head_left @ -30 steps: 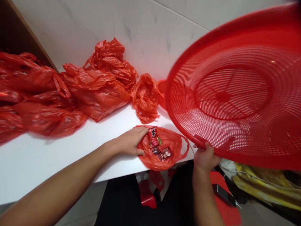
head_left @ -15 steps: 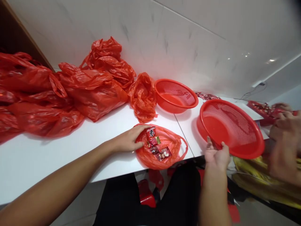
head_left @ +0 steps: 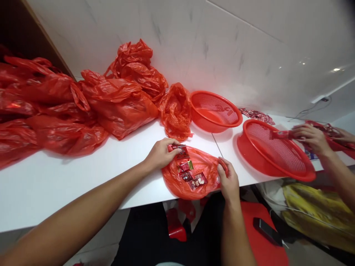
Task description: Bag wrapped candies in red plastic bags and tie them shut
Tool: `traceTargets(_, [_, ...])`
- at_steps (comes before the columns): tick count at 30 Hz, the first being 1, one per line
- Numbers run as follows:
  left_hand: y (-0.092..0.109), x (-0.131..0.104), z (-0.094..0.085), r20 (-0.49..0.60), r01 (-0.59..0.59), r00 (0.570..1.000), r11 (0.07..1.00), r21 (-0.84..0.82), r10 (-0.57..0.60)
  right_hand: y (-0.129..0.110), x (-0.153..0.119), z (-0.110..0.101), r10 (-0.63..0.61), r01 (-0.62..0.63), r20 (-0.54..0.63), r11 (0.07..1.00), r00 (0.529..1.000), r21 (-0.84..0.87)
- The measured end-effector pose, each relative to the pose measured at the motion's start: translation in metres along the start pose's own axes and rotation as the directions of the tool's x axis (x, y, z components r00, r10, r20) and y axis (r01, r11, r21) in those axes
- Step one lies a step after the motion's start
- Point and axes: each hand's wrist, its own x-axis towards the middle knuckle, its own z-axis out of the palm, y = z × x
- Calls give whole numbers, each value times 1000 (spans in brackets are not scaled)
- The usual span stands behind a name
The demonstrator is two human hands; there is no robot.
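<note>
A red plastic bag (head_left: 177, 186) lies spread at the front edge of the white table, mouth up. Inside it are several small wrapped snack packets (head_left: 198, 181), dark red with one gold-edged. My left hand (head_left: 162, 154) is closed on the bag's left rim, its thumb over the topmost packet (head_left: 181, 152). At the opposite side, the fingers of my right hand (head_left: 229, 181) are pinched around the bag's handle loop (head_left: 223, 166).
Red plastic basins with perforated sides, one farther (head_left: 215, 129) and one nearer (head_left: 252, 157), stand to the right. A co-worker's hand (head_left: 312, 137) holds a red packet over the nearer one. Filled red bags (head_left: 122, 111) crowd the left. A phone (head_left: 267, 231) rests on a red stool (head_left: 256, 244).
My right hand has left the nearer basin and moved left to the bag's handle. The basin has been let go and tilts differently. A co-worker's hand has come over it with a packet.
</note>
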Motion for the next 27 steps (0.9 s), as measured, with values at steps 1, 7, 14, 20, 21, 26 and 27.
traceTargets(1, [2, 0, -2, -17, 4, 1000, 1000, -23, -4, -1, 1, 1, -17, 18, 23, 999, 1000, -27])
traceTargets(7, [9, 0, -8, -44, -5, 999, 987, -163, -2, -1, 6, 3, -34, 37, 38, 996, 999, -84])
traceTargets(14, [17, -7, -5, 82, 21, 997, 979, -203, -5, 9, 3, 3, -22, 23, 4, 996, 1000, -91])
traceTargets(20, [20, -9, 2, 141, 9, 990, 978, -208, 21, -6, -8, 6, -109, 84, -192, 988, 975, -131])
traceTargets(21, [20, -10, 3, 136, -5, 990, 980, -201, 33, -15, -13, 8, -168, 122, -293, 978, 941, -170])
traceTargets(26, [19, -10, 6, 204, -38, 974, 958, -283, 99, -70, -40, 30, -156, 163, 97, 984, 983, -69])
traceTargets(27, [19, -10, 6, 225, -33, 968, 949, -314, 108, -78, -42, 37, -111, 127, 247, 991, 963, -47])
